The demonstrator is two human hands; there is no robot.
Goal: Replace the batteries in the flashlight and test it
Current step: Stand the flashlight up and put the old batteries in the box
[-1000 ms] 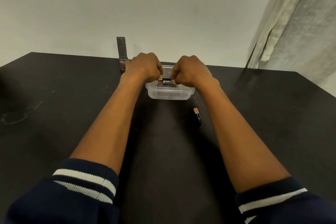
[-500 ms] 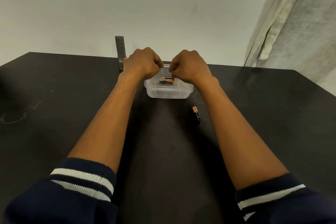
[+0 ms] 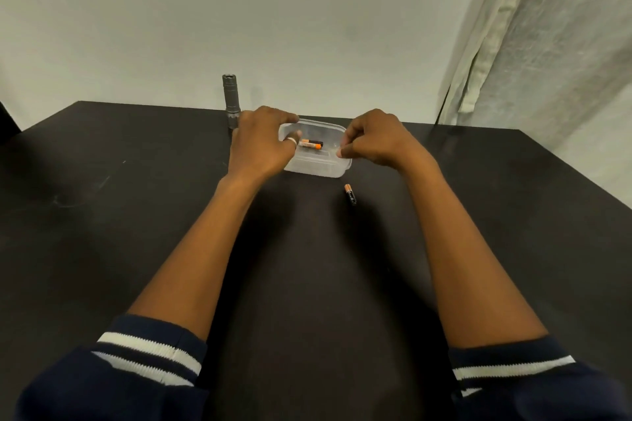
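Observation:
A grey flashlight [image 3: 231, 96] stands upright at the table's far edge, just left of my left hand [image 3: 260, 147]. A clear plastic container [image 3: 318, 169] sits between my hands, with two orange-and-black batteries [image 3: 311, 144] lying inside it. My left hand has its fingers spread over the container's left rim, the thumb reaching inside close to the batteries, and holds nothing. My right hand [image 3: 374, 140] is curled at the container's right rim, fingertips pinched together with nothing visible in them. A third battery [image 3: 350, 193] lies loose on the black table [image 3: 136, 215], in front of the container.
A plain pale wall runs behind the table. A light curtain [image 3: 533, 44] hangs at the right, beyond the table's far right corner. My dark sleeves with white stripes are at the bottom of the view.
One second ago both hands held a battery between them above the container. That battery now lies in the container, the hands have drawn apart to its rims, and my left fingers have spread.

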